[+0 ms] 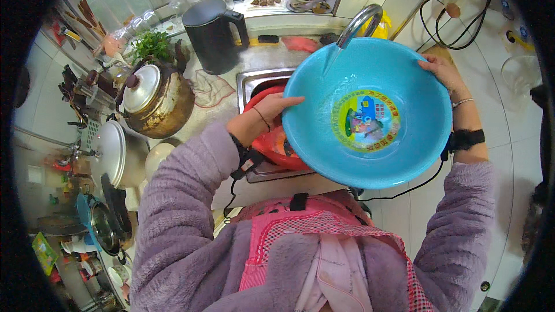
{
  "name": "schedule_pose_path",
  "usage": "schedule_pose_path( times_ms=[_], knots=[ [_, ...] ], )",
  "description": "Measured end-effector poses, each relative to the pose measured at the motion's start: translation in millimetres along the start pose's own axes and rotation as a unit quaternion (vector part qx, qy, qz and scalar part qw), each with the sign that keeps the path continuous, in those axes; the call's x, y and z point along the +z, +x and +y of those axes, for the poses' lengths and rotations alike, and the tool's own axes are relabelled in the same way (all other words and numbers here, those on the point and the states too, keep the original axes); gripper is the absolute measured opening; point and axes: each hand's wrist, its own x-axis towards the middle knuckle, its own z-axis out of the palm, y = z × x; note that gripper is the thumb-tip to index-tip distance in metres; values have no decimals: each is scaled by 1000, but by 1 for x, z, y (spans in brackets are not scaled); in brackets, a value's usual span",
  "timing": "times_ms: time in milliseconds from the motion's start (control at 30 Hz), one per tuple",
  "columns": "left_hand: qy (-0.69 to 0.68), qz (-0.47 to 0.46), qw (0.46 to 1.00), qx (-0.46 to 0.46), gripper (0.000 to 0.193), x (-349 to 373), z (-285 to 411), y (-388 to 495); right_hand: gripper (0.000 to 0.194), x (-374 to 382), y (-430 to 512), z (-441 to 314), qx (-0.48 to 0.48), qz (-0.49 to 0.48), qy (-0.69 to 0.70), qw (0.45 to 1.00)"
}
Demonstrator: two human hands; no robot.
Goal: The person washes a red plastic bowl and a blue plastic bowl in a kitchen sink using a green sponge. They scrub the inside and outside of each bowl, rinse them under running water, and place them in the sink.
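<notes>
A large blue plastic basin (416,138) with a round coloured sticker inside its bottom is held up between both hands, below a chrome faucet (368,13). Water runs from the spout into the basin. My left hand (271,110) grips the basin's left rim, thumb over the edge. My right hand (440,71) holds the upper right rim, with its fingers inside the edge. Beneath the left hand, a red plastic basin (262,143) rests in the stainless steel sink (247,80); the blue basin partly hides both.
A black electric kettle (208,39) stands behind the sink. Left of it are a white cloth (210,89), a stained metal pot (173,108), green leaves (151,45) and a silver lidded pot (110,154). A black cable (468,45) hangs at the upper right.
</notes>
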Motion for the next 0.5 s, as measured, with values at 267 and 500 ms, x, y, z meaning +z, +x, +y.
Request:
schedule_pose_path(
  times_ms=[267, 500],
  knots=[
    [-57, 146, 978, 134, 29, 9, 43, -64, 40, 67, 24, 56, -33, 62, 61, 996],
    [-40, 242, 938, 243, 24, -2, 68, -114, 48, 134, 42, 47, -88, 24, 91, 992]
  ],
)
